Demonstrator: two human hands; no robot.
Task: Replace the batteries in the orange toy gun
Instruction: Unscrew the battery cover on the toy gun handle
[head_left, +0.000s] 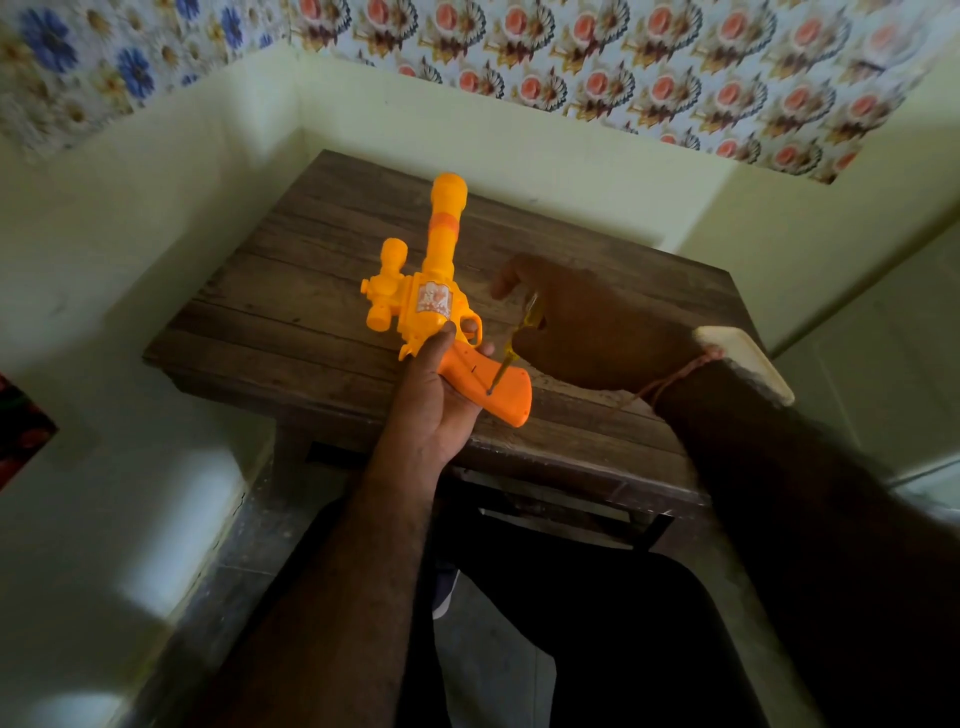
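Observation:
The orange toy gun (434, 291) is held above the wooden table (291, 291), barrel pointing away from me, its darker orange handle (493, 387) toward me. My left hand (431, 405) grips it from below at the handle, thumb by the trigger guard. My right hand (587, 322) holds a small yellow-handled screwdriver (511, 348). Its tip sits on the handle at a screw spot. The batteries are not visible.
The small dark wooden table stands in a corner of pale walls with flowered tiles above. A pale board (748, 364) lies at the table's right edge, partly behind my right forearm. My legs are below the table's front edge.

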